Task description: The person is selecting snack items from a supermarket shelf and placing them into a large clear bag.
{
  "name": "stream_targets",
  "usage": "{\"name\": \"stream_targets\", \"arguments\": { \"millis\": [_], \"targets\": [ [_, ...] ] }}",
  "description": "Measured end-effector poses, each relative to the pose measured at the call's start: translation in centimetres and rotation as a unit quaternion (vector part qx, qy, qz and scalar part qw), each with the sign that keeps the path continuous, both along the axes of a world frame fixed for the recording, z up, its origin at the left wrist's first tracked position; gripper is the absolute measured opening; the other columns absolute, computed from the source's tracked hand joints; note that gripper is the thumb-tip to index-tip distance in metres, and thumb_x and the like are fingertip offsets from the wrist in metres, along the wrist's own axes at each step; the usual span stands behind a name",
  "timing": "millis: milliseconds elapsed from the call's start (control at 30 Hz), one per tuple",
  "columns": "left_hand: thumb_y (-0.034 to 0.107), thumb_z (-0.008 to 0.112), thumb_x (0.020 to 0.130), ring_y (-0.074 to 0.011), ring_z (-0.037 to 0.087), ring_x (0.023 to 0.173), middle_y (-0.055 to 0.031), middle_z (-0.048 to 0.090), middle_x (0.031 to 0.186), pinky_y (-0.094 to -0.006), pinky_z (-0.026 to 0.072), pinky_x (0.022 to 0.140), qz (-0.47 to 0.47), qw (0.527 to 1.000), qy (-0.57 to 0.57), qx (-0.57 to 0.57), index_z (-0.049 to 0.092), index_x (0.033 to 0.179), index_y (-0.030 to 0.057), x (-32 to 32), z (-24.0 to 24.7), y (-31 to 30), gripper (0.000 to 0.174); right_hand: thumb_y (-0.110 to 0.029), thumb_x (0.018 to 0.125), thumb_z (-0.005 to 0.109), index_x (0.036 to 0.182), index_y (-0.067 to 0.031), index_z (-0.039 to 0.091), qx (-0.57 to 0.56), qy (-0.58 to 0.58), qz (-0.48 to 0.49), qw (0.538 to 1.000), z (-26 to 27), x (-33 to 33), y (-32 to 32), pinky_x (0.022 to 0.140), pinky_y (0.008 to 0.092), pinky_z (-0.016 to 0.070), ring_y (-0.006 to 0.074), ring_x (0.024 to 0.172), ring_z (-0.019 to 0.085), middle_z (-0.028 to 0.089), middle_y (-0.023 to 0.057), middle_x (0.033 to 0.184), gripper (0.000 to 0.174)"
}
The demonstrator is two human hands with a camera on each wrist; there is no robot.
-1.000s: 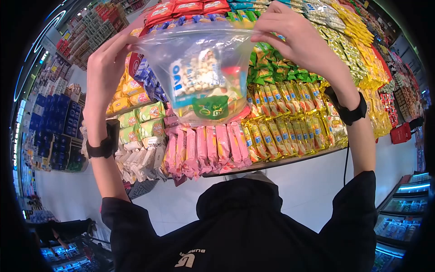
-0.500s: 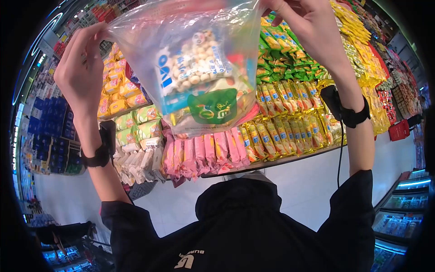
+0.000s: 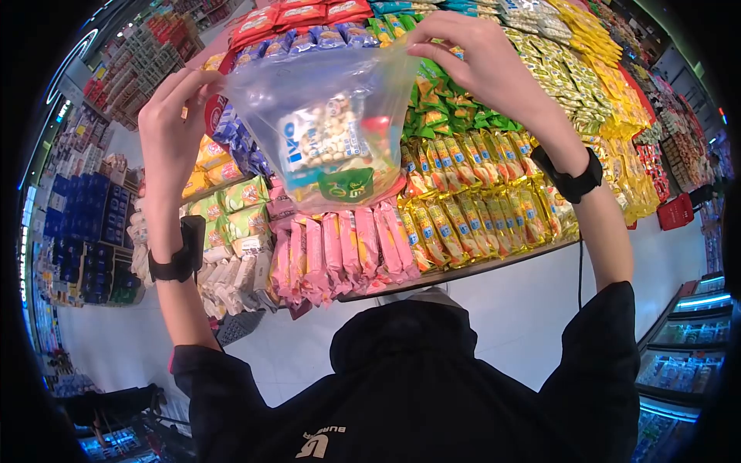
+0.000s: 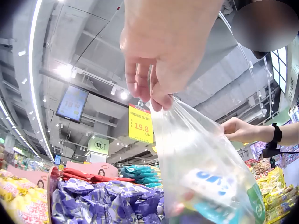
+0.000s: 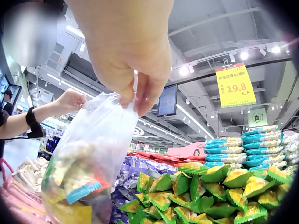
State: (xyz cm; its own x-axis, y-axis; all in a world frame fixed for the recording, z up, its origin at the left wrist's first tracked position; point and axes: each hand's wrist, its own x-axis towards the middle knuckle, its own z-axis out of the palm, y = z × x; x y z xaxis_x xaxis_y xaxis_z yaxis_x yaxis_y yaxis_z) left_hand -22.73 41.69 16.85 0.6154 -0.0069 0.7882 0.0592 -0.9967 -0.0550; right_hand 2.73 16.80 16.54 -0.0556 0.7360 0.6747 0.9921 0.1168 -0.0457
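Observation:
I hold a clear plastic bag (image 3: 328, 116) up in front of the snack shelves, stretched between both hands. Inside it lie a blue-and-white packet of round biscuits (image 3: 324, 143), a green packet (image 3: 347, 185) and something red (image 3: 377, 125). My left hand (image 3: 174, 116) pinches the bag's top left corner; the left wrist view shows the same hand (image 4: 159, 60) gripping the film of the bag (image 4: 201, 168). My right hand (image 3: 471, 58) pinches the top right corner, seen again in the right wrist view as that hand (image 5: 131, 60) above the bag (image 5: 88, 158).
Behind the bag a sloping display (image 3: 463, 272) carries rows of pink (image 3: 340, 251), yellow (image 3: 463, 216) and green (image 3: 455, 116) snack packs. Yellow price signs (image 5: 236, 86) hang overhead. Freezer cabinets (image 3: 683, 347) stand at the right, a red basket (image 3: 675, 212) on the floor beyond.
The bag rose and came closer half a second ago, then dropped back and away; both hands kept hold of its corners and moved slightly inward.

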Motion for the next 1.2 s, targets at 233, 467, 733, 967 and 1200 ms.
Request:
{"name": "stream_targets", "arguments": {
  "millis": [233,467,733,967,1200],
  "targets": [
    [-0.006,0.069,0.083,-0.0180,0.061,0.077,-0.0081,0.065,0.084,-0.0276,0.0491,0.072,0.003,0.999,-0.039,-0.018,0.067,0.094,0.0003,-0.6,-0.6,-0.3,0.013,-0.005,0.089,0.064,0.088,-0.0001,0.065,0.072,0.021,0.029,0.997,0.3,-1.7,-0.8,0.070,0.0360,0.0491,0.0305,0.079,0.061,0.062,0.0133,0.085,0.005],
    [-0.003,0.068,0.084,-0.0173,0.060,0.076,-0.0081,0.066,0.086,-0.0280,0.0494,0.073,0.017,0.998,-0.051,-0.024,0.066,0.097,0.0000,-1.1,0.7,-1.0,0.013,-0.012,0.090,0.064,0.091,0.0015,0.065,0.083,0.109,-0.010,0.991,1.0,-2.4,-0.6,0.067,0.0360,0.0476,0.0295,0.074,0.062,0.063,0.0152,0.080,0.013],
    [0.000,0.068,0.086,-0.0170,0.060,0.073,-0.0087,0.066,0.085,-0.0276,0.0491,0.070,0.018,0.995,-0.047,-0.084,0.066,0.098,0.0005,0.6,-1.3,0.6,0.011,-0.017,0.091,0.063,0.092,0.0024,0.065,0.058,0.179,-0.027,0.982,-1.2,0.1,0.9,0.068,0.0389,0.0475,0.0333,0.077,0.063,0.065,0.0182,0.082,0.019],
    [0.003,0.067,0.088,-0.0211,0.065,0.077,-0.0093,0.068,0.088,-0.0286,0.0504,0.074,0.048,0.997,-0.042,-0.045,0.067,0.098,0.0016,1.7,-1.2,1.1,0.010,-0.019,0.093,0.064,0.098,0.0016,0.065,0.045,0.130,-0.065,0.988,-0.6,0.8,1.4,0.068,0.0378,0.0497,0.0286,0.076,0.065,0.067,0.0163,0.085,0.021],
    [0.027,0.060,0.099,-0.0230,0.052,0.123,-0.0188,0.053,0.135,-0.0384,0.0397,0.105,-0.065,0.898,-0.084,-0.427,0.036,0.143,-0.0003,0.5,-7.3,-1.1,0.057,-0.054,0.090,0.065,0.148,0.0022,0.027,-0.044,0.370,-0.066,0.925,-5.1,0.9,-0.6,0.094,0.0365,0.0487,0.0248,0.112,0.061,0.056,0.0218,0.133,0.089]
  ]
}}
